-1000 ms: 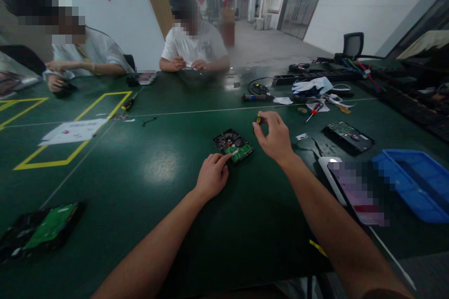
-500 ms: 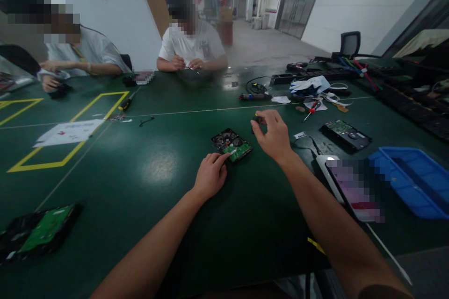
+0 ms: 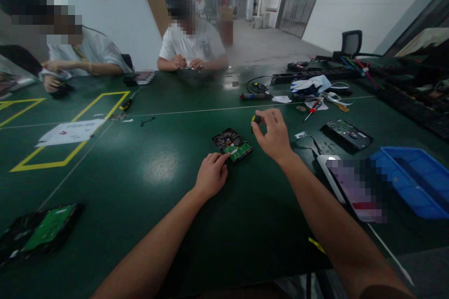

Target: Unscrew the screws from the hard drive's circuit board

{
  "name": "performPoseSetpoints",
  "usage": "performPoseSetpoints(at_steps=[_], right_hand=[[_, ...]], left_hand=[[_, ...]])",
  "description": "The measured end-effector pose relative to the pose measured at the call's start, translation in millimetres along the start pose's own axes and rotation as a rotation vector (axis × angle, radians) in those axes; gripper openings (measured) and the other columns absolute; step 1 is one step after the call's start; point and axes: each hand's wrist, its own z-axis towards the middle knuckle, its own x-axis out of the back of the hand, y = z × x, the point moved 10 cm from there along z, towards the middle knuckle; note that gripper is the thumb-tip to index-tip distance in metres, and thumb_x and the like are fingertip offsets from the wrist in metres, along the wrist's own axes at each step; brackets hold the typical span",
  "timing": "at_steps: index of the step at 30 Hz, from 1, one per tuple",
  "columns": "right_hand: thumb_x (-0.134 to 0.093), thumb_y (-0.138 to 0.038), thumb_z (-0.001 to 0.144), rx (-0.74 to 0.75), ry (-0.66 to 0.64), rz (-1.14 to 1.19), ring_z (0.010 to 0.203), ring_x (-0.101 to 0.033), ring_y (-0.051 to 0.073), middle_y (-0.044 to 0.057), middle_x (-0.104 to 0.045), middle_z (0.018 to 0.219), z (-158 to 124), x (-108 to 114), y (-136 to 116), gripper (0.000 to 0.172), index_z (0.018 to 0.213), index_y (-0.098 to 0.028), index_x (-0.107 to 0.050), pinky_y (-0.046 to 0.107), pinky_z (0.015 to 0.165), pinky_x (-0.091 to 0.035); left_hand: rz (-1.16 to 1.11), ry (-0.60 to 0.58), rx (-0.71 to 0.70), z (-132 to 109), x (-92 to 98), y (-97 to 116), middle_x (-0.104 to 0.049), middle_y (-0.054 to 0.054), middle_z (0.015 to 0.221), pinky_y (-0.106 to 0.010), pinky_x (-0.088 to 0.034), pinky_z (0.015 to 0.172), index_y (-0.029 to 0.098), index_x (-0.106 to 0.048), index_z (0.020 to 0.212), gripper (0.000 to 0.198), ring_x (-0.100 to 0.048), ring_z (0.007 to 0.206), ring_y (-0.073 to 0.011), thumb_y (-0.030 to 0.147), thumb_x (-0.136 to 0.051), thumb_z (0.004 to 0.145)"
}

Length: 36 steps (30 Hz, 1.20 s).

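A hard drive (image 3: 239, 150) lies on the green table with its circuit board facing up. My left hand (image 3: 211, 175) grips its near left corner, the index finger resting on the board's edge. Just off the drive's right side, my right hand (image 3: 272, 133) is closed on a screwdriver (image 3: 255, 121) with a black and yellow handle. The handle's top shows between thumb and fingers. Its shaft is too thin and dark to make out, so I cannot tell whether the tip touches the drive.
Another hard drive (image 3: 346, 135) lies to the right, near a blue tray (image 3: 410, 182) and a phone-like device (image 3: 354, 191). A third drive (image 3: 45, 229) is at the lower left. Farther back are a red screwdriver (image 3: 313, 110), gloves (image 3: 310, 85) and cables. Two people sit across the table.
The screwdriver handle has turned or tilted slightly in my right hand, so more of its yellow part shows. My left hand and the hard drive stay in place.
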Motion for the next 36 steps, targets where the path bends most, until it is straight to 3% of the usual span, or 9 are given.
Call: performPoseSetpoints(at_steps=[6,15,23,31,36], right_hand=[[-0.062,-0.022,0.091,-0.008,0.044,0.107,0.113,-0.059,0.028,0.011,-0.056,0.119,1,2,5,0.026,0.116,-0.025,-0.056,0.046,0.086,-0.061],[-0.066,-0.027,0.088,-0.148,0.041,0.203,0.090,-0.068,0.023,0.009,-0.063,0.110,0,-1,22,0.027,0.113,-0.023,-0.058,0.044,0.082,-0.063],[-0.064,-0.027,0.090,-0.129,0.033,0.163,0.092,-0.068,0.023,0.010,-0.064,0.113,-1,-3,19,0.028,0.117,-0.023,-0.058,0.044,0.081,-0.062],[-0.064,-0.028,0.094,0.008,0.033,0.093,0.113,-0.062,0.029,0.011,-0.061,0.120,2,3,4,0.022,0.115,-0.026,-0.057,0.048,0.087,-0.061],[-0.063,-0.032,0.096,0.011,0.007,0.079,0.104,-0.066,0.028,0.010,-0.065,0.118,1,0,4,0.022,0.117,-0.027,-0.056,0.049,0.090,-0.059]], left_hand=[[0.007,0.006,0.001,-1,-1.6,-2,-0.064,-0.011,0.117,-0.045,-0.051,0.094,0.023,-0.056,0.143,0.049,-0.058,0.107,-0.0274,0.017,-0.051,0.095],[0.001,0.005,-0.002,0,1.8,0,-0.063,-0.012,0.117,-0.045,-0.051,0.093,0.022,-0.057,0.142,0.048,-0.058,0.107,-0.0277,0.016,-0.050,0.095],[0.003,-0.001,0.003,0,0.7,-1,-0.064,-0.011,0.118,-0.045,-0.051,0.093,0.023,-0.056,0.143,0.049,-0.058,0.108,-0.0276,0.017,-0.051,0.095],[-0.003,0.011,-0.009,0,-0.3,-1,-0.064,-0.011,0.116,-0.045,-0.051,0.093,0.024,-0.056,0.144,0.050,-0.058,0.107,-0.0276,0.016,-0.051,0.094],[-0.005,0.014,-0.019,0,1.9,2,-0.064,-0.011,0.117,-0.046,-0.052,0.093,0.023,-0.057,0.142,0.048,-0.058,0.107,-0.0278,0.015,-0.050,0.095]])
